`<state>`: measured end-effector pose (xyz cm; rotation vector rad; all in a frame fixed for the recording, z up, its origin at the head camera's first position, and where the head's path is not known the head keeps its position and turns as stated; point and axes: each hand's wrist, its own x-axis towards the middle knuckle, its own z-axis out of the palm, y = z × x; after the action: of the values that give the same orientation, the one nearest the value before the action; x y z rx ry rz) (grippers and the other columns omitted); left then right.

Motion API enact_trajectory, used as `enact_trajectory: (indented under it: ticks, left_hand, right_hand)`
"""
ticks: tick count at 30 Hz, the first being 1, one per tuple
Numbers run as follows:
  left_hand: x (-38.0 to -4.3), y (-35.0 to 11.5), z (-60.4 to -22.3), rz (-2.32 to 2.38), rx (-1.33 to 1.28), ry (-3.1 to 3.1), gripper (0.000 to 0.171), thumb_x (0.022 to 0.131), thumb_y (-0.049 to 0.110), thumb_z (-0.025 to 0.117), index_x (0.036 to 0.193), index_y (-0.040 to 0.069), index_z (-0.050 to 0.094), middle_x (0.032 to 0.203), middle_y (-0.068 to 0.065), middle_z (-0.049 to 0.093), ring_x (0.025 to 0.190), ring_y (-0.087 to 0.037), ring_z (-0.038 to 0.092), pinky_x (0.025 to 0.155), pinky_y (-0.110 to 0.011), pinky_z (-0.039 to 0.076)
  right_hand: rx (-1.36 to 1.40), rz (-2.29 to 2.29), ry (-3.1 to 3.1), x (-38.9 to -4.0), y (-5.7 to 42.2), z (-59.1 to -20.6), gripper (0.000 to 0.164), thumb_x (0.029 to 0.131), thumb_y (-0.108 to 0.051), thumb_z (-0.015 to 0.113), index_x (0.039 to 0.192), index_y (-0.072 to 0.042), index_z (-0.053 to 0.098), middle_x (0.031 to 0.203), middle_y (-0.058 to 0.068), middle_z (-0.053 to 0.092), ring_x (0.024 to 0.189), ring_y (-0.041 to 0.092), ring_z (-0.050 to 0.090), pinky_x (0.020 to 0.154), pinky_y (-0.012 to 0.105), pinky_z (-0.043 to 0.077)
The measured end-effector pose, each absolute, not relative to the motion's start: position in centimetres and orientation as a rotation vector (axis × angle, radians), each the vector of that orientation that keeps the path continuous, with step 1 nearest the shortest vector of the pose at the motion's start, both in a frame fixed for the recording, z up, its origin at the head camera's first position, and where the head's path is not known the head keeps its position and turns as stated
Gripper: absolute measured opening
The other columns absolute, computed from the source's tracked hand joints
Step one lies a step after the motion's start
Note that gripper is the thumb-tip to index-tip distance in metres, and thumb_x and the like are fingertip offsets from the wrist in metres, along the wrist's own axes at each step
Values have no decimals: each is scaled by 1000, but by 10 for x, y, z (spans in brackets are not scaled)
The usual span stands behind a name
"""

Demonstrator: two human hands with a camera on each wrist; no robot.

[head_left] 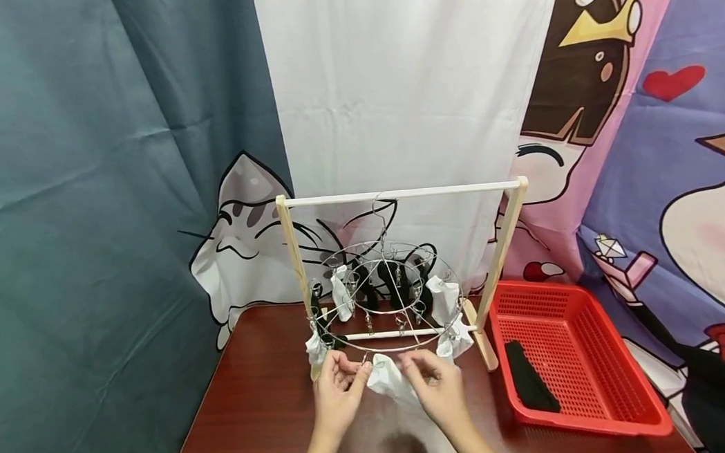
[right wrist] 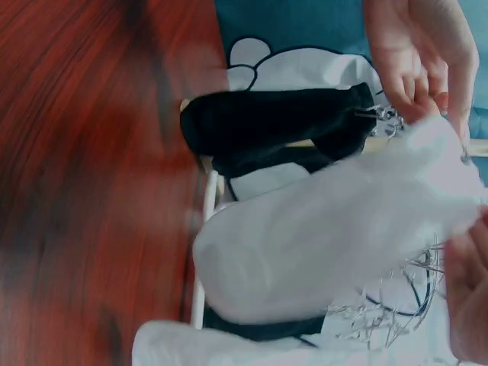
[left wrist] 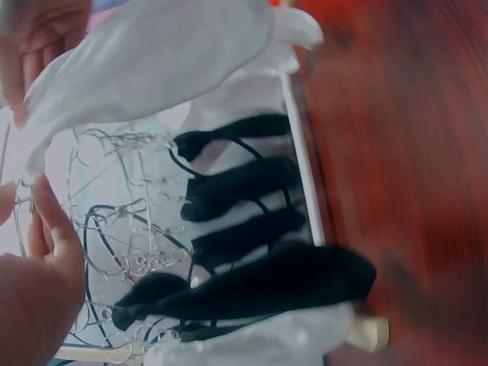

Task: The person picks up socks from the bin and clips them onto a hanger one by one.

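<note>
A white sock hangs from the front of a round wire drying hanger, between my two hands. My left hand pinches a metal clip at the sock's top edge. On the other side, my right hand has thumb and fingertips at the sock's opening, pinching its edge. In the right wrist view the sock stretches down from both hands, and part of the right hand is cut off by the frame.
Black socks and other white socks hang around the hanger. A wooden stand with a white top bar carries it. At right, a red basket holds a black sock on the brown table.
</note>
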<state>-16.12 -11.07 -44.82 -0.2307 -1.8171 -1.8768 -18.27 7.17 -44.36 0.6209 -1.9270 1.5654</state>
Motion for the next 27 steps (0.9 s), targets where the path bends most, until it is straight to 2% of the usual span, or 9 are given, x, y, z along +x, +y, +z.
enact_trajectory:
  ticks: [2,4,6,8,10,12,15,21,27]
  left_hand:
    - [-163,-115,-449,-1727,-225,-1826,25,81,-5,75,93,-5,53,86,-18,66,78,-14,67,68,-24,58]
    - [-165,-120,-450,-1598,-225,-1815,21,80,-8,74,94,-2,60,90,-18,67,82,-19,69,70,-23,58]
    - [-166,-124,-451,-1516,-207,-1790,19,79,-11,73,92,1,65,95,-17,70,87,-23,69,72,-23,58]
    - [-167,-128,-450,-1428,-151,-1777,19,77,-12,73,87,4,68,98,-15,71,92,-23,69,76,-20,56]
    - [-167,-130,-450,-1308,-67,-1773,21,75,-7,76,86,10,69,105,-9,71,99,-20,67,84,-15,52]
    - [-167,-129,-452,-1174,-28,-1738,23,71,-3,80,86,12,70,108,-8,70,103,-19,63,90,-12,46]
    - [-168,-120,-458,-1015,-165,-1652,29,64,5,87,88,10,71,105,-11,68,98,-23,59,93,-17,45]
    - [-173,-93,-463,-910,-503,-1794,45,66,27,89,103,7,71,99,-4,70,88,-18,63,85,-17,50]
    - [-174,-80,-462,-990,-472,-1823,27,71,8,85,94,9,71,86,-1,73,73,-12,68,70,-16,54]
  right_hand:
    - [517,1387,-1916,-188,83,-442,9,88,0,66,93,-8,69,80,2,68,64,11,59,56,17,48]
    - [437,1208,-1941,-196,95,-439,14,88,-1,63,100,-7,67,95,3,66,81,18,59,72,24,46]
    - [435,1039,-2008,-205,107,-438,25,87,-3,60,110,-10,67,118,7,62,106,26,55,89,36,40]
    - [524,912,-2068,-213,115,-439,30,87,-5,60,115,-13,68,137,10,53,127,36,43,97,52,34]
    - [615,838,-2121,-217,119,-441,27,86,-7,64,111,-18,69,144,11,48,137,39,34,102,62,28]
    - [683,810,-2134,-218,119,-443,21,85,-8,67,102,-20,69,143,12,49,140,38,31,102,65,26]
    - [733,823,-2107,-215,117,-446,12,87,-10,68,94,-19,67,139,13,53,138,38,34,104,62,25]
    - [735,861,-2032,-206,112,-442,5,91,-15,64,93,-15,68,134,13,57,136,36,39,109,52,23]
    - [714,858,-2027,-199,107,-439,9,88,-11,65,95,-16,68,130,12,59,133,36,41,106,58,23]
